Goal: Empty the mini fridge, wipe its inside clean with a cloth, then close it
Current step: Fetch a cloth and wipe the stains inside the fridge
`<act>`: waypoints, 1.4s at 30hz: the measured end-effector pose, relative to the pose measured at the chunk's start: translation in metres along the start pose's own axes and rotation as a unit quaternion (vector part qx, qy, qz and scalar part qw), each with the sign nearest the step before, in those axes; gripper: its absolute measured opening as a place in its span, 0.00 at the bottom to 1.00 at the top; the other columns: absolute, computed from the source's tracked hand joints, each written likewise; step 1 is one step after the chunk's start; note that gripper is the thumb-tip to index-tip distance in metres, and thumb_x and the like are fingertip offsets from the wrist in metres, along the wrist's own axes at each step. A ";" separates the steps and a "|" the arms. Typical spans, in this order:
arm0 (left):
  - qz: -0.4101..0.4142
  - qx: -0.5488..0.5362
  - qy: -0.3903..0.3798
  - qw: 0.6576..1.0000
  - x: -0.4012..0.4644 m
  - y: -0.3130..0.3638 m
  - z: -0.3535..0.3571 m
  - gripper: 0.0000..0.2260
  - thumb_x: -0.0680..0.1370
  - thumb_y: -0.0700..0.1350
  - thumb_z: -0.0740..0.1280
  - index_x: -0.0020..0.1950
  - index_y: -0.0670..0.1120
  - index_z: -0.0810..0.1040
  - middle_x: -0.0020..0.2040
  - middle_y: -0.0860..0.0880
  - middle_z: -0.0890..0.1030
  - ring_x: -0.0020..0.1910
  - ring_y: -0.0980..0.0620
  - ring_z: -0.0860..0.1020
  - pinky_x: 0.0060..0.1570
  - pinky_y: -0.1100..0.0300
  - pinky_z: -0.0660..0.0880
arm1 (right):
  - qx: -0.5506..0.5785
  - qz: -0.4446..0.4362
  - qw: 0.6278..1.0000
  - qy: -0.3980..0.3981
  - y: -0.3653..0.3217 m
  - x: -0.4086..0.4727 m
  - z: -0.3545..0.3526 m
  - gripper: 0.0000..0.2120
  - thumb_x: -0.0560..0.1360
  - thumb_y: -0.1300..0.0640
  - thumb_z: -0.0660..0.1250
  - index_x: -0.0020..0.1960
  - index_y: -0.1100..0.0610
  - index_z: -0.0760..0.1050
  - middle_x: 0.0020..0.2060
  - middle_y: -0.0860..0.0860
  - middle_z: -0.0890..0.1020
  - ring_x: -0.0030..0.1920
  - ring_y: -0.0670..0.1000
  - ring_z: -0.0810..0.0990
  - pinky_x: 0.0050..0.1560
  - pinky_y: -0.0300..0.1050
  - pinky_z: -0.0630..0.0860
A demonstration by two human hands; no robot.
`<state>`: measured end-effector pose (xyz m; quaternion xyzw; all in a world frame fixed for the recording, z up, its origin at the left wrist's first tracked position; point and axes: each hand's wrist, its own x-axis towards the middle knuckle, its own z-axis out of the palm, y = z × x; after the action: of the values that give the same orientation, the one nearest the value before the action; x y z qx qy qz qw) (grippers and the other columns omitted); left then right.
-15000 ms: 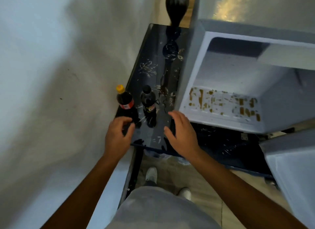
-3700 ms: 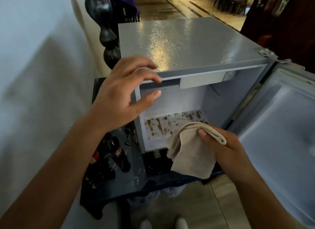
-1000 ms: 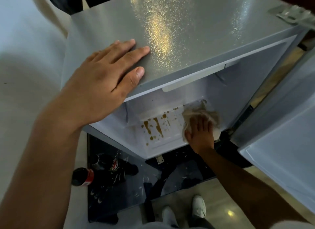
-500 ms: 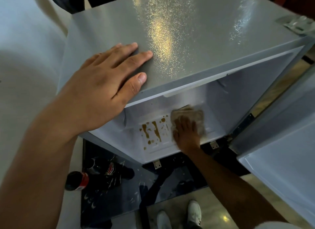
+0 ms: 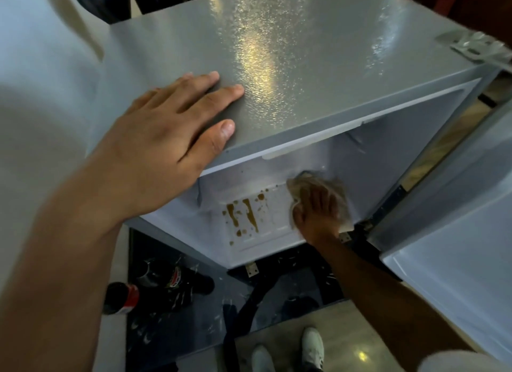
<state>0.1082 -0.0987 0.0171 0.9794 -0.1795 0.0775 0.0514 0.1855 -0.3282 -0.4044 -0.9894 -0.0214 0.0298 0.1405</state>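
Observation:
The grey mini fridge (image 5: 291,52) stands open with nothing stored inside. Its white floor carries brown stains (image 5: 246,213) on the left half. My left hand (image 5: 171,138) lies flat on the fridge's top, fingers spread, thumb over the front edge. My right hand (image 5: 318,213) reaches inside and presses a beige cloth (image 5: 335,188) on the floor's right side, near the back wall. The cloth is blurred and mostly under my fingers. The fridge door (image 5: 457,233) hangs open at the right.
Two dark soda bottles (image 5: 122,298) (image 5: 180,280) stand on the black patterned table (image 5: 177,333) left of the fridge. A white wall runs along the left. My shoes (image 5: 313,344) are on the tiled floor below. A dark vase (image 5: 102,3) sits behind the fridge.
My right hand slid the cloth left across the floor, then back to the right and deeper. The left hand stayed on the fridge top.

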 end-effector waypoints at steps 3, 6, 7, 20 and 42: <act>-0.002 0.005 -0.003 1.000 -0.001 0.001 0.000 0.26 0.82 0.62 0.45 0.80 0.58 0.58 0.81 0.52 0.60 0.81 0.49 0.57 0.77 0.46 0.57 | 0.030 0.042 0.999 0.004 -0.013 0.035 -0.005 0.31 0.77 0.47 0.49 0.72 0.62 0.71 0.71 0.68 0.71 0.72 0.72 0.68 0.73 0.71 0.58; -0.003 0.000 -0.006 1.000 0.001 0.003 0.000 0.26 0.82 0.62 0.45 0.80 0.59 0.58 0.81 0.53 0.60 0.81 0.50 0.57 0.77 0.46 0.57 | 0.023 0.048 0.998 0.021 -0.035 0.046 -0.006 0.25 0.76 0.52 0.53 0.66 0.64 0.76 0.67 0.67 0.75 0.70 0.70 0.70 0.73 0.69 0.59; -0.002 -0.003 -0.005 1.000 0.001 0.003 0.001 0.26 0.82 0.62 0.45 0.80 0.59 0.58 0.81 0.53 0.60 0.81 0.50 0.57 0.77 0.46 0.57 | 0.008 0.005 1.000 0.027 -0.040 0.040 -0.002 0.23 0.77 0.52 0.54 0.65 0.62 0.77 0.66 0.64 0.77 0.69 0.68 0.72 0.73 0.68 0.61; 0.006 -0.004 0.000 1.000 0.000 0.004 0.000 0.27 0.82 0.62 0.45 0.80 0.57 0.59 0.81 0.49 0.62 0.80 0.46 0.59 0.76 0.42 0.58 | 0.163 -0.069 0.980 0.090 -0.023 -0.049 -0.036 0.12 0.72 0.59 0.71 0.54 0.55 0.83 0.47 0.58 0.84 0.47 0.61 0.83 0.42 0.51 0.80; 0.004 0.002 -0.003 1.000 0.001 0.002 0.000 0.25 0.83 0.61 0.46 0.80 0.57 0.59 0.81 0.50 0.62 0.80 0.47 0.59 0.76 0.42 0.58 | 0.094 0.110 0.972 0.187 0.004 0.027 -0.039 0.14 0.76 0.50 0.65 0.59 0.52 0.81 0.51 0.57 0.84 0.51 0.62 0.81 0.51 0.53 0.76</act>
<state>0.1083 -0.1008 0.0174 0.9788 -0.1839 0.0755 0.0491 0.2147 -0.3418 -0.3695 -0.9562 0.1167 -0.1383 0.2299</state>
